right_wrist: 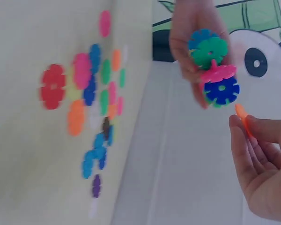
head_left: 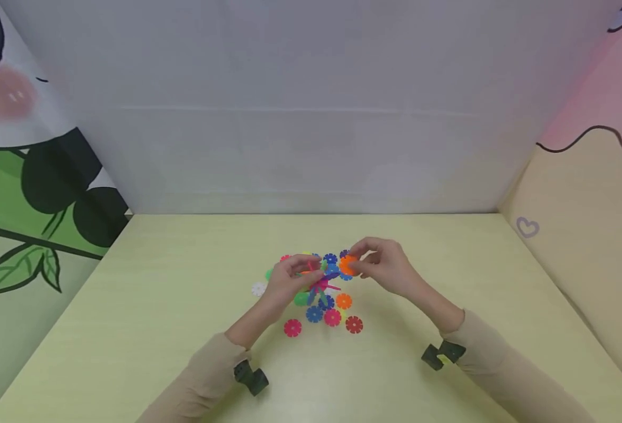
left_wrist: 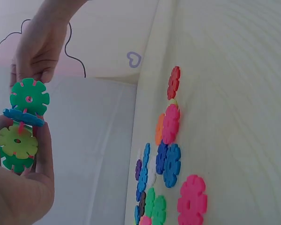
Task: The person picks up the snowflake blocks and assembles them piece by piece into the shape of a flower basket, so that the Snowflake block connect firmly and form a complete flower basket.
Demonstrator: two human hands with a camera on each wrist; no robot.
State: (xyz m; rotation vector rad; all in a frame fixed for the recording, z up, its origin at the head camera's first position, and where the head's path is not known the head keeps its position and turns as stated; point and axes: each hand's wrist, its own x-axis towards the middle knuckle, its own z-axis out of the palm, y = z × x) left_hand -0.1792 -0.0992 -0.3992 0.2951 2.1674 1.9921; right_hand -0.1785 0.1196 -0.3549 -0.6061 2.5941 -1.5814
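My left hand (head_left: 284,283) holds a cluster of interlocked notched plastic discs (right_wrist: 215,72) above the table. Green, blue and pink discs show in the right wrist view; the left wrist view shows a yellow disc (left_wrist: 18,140) between the fingers and thumb. To the right, my right hand (head_left: 387,267) pinches an orange notched disc (right_wrist: 242,118) between thumb and fingertips. Its edge points toward the cluster, and a small gap separates them in the right wrist view. The left fingers hide part of the cluster.
Loose notched discs lie scattered on the pale table (head_left: 173,317) beneath the hands, among them a red disc (head_left: 354,324), a pink disc (head_left: 292,328) and a white disc (head_left: 258,289). A grey-white back panel (head_left: 311,153) and printed side panels border the table.
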